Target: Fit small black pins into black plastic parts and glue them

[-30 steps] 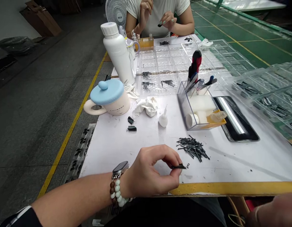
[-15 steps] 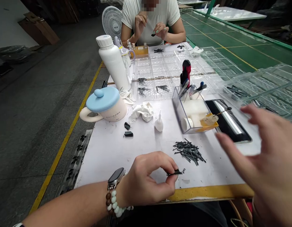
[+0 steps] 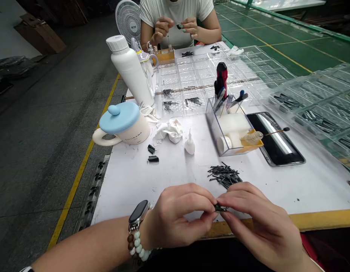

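Near the table's front edge, my left hand (image 3: 186, 215) is closed in a pinch on a small dark, flat piece (image 3: 219, 207). The fingertips of my right hand (image 3: 260, 219) meet at that piece's right end and pinch it too. Fingers cover most of the piece, so its kind does not show. Just behind my right hand lies a pile of thin black strips (image 3: 224, 175), partly hidden by the knuckles. Two short black pieces (image 3: 153, 159) rest on the white tabletop farther left. A small white squeeze bottle (image 3: 189, 144) with a narrow nozzle stands upright behind my hands.
A clear organiser box (image 3: 234, 151) with tools and a small jar stands beside a dark tablet (image 3: 275, 139). At left are a lidded mug (image 3: 126, 124), a white bottle (image 3: 131, 71) and crumpled tissue (image 3: 169, 131). Divided clear trays (image 3: 311, 98) extend rightward; a co-worker (image 3: 177, 22) sits opposite.
My right hand has come in from the right and its fingers have closed on the dark piece. My left hand still pinches it. The co-worker's hands have moved closer together.
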`<control>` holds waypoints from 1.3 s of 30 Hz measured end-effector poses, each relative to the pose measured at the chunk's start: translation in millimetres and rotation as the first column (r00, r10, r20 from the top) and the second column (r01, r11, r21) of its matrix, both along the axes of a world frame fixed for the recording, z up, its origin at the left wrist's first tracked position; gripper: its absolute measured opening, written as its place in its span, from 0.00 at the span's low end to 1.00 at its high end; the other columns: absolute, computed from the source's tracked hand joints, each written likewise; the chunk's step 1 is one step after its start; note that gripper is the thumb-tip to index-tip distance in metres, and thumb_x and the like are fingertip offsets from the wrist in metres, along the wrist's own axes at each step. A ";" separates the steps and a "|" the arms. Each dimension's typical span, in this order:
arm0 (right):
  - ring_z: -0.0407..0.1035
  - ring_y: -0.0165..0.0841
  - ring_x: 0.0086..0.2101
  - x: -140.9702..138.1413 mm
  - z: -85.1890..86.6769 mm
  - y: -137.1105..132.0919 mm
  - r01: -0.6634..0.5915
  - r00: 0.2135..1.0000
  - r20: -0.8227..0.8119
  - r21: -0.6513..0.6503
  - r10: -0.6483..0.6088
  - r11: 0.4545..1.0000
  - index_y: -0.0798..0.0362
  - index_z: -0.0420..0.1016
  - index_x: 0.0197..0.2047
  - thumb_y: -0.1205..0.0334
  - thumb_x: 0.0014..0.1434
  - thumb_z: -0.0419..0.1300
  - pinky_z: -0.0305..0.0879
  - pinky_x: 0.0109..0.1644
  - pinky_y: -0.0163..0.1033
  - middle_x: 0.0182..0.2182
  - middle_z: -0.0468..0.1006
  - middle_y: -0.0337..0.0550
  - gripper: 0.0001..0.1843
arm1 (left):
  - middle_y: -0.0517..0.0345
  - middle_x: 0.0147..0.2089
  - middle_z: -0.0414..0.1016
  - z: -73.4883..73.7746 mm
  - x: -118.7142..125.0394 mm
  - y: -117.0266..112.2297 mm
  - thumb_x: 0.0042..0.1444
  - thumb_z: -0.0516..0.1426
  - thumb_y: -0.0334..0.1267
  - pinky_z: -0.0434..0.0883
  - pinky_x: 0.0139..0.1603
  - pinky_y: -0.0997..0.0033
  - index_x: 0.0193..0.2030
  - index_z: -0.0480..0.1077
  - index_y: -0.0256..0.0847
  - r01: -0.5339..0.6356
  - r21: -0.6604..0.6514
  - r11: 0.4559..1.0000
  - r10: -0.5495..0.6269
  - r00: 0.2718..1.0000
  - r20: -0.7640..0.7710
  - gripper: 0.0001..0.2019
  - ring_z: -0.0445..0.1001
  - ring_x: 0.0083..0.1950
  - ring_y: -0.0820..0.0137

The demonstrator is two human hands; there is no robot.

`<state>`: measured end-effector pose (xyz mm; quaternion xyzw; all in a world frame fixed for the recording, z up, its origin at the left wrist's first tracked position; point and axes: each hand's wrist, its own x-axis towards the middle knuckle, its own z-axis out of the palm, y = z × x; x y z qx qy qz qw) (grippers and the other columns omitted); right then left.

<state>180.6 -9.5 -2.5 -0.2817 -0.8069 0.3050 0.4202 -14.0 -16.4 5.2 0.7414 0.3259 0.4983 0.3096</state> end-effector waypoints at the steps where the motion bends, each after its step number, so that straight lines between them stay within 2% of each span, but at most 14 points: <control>1: 0.69 0.31 0.38 0.2 0.7 -0.4 0.005 1.000 -0.003 0.004 -0.005 1.000 0.59 0.72 0.46 0.80 0.57 0.57 0.69 0.42 0.41 0.36 0.76 0.45 0.14 | 0.48 0.35 0.80 0.1 0.0 0.2 0.48 0.62 0.21 0.79 0.36 0.77 0.35 0.72 0.35 -0.001 0.003 1.000 0.001 1.000 0.003 0.09 0.80 0.35 0.70; 8: 0.70 0.33 0.35 0.5 1.0 -0.7 0.040 0.999 -0.023 0.019 -0.039 0.999 0.58 0.73 0.45 0.78 0.55 0.57 0.70 0.37 0.42 0.33 0.76 0.46 0.15 | 0.47 0.32 0.81 0.6 -0.4 2.3 0.47 0.62 0.22 0.80 0.35 0.73 0.37 0.74 0.32 0.039 -0.147 0.988 -0.032 0.998 0.052 0.10 0.80 0.32 0.67; 16: 0.70 0.33 0.32 -2.7 -0.2 -0.5 0.016 0.998 -0.060 0.011 -0.015 1.000 0.58 0.72 0.43 0.79 0.53 0.56 0.69 0.37 0.43 0.31 0.76 0.44 0.14 | 0.50 0.30 0.82 -1.0 -0.3 1.4 0.44 0.63 0.21 0.79 0.33 0.75 0.34 0.75 0.34 0.053 -0.083 0.995 -0.048 0.996 0.070 0.10 0.81 0.30 0.68; 21: 0.70 0.33 0.32 -3.7 -1.5 -1.5 0.010 0.998 -0.069 0.000 -0.010 1.000 0.58 0.72 0.43 0.78 0.53 0.55 0.69 0.37 0.43 0.31 0.76 0.44 0.15 | 0.47 0.30 0.82 2.0 0.4 1.3 0.43 0.62 0.19 0.79 0.34 0.75 0.33 0.74 0.33 0.041 -0.053 0.998 -0.038 0.998 0.046 0.10 0.81 0.31 0.67; 29: 0.71 0.34 0.31 -6.0 2.6 -0.7 0.038 0.997 -0.074 0.016 -0.037 0.999 0.55 0.72 0.43 0.76 0.53 0.54 0.69 0.34 0.42 0.29 0.76 0.44 0.15 | 0.51 0.32 0.82 1.7 -1.2 -0.1 0.46 0.60 0.21 0.79 0.34 0.76 0.36 0.73 0.38 0.043 -0.014 0.999 -0.043 0.999 0.024 0.11 0.81 0.31 0.69; 34: 0.71 0.34 0.32 -2.0 2.7 0.1 0.017 0.997 -0.070 0.013 -0.016 1.000 0.56 0.71 0.45 0.77 0.54 0.55 0.67 0.35 0.42 0.32 0.76 0.45 0.16 | 0.48 0.34 0.81 -0.9 -1.7 2.3 0.47 0.64 0.24 0.80 0.38 0.74 0.40 0.73 0.34 0.099 -0.091 0.991 -0.096 0.995 0.041 0.12 0.81 0.34 0.67; 39: 0.70 0.33 0.31 1.1 2.2 -0.5 0.002 0.998 -0.058 0.017 -0.001 1.000 0.56 0.71 0.45 0.77 0.54 0.55 0.66 0.34 0.42 0.31 0.76 0.44 0.16 | 0.46 0.33 0.81 -0.5 -0.4 2.3 0.48 0.65 0.25 0.80 0.37 0.74 0.35 0.74 0.33 0.107 -0.120 0.987 -0.101 0.993 0.056 0.07 0.81 0.34 0.68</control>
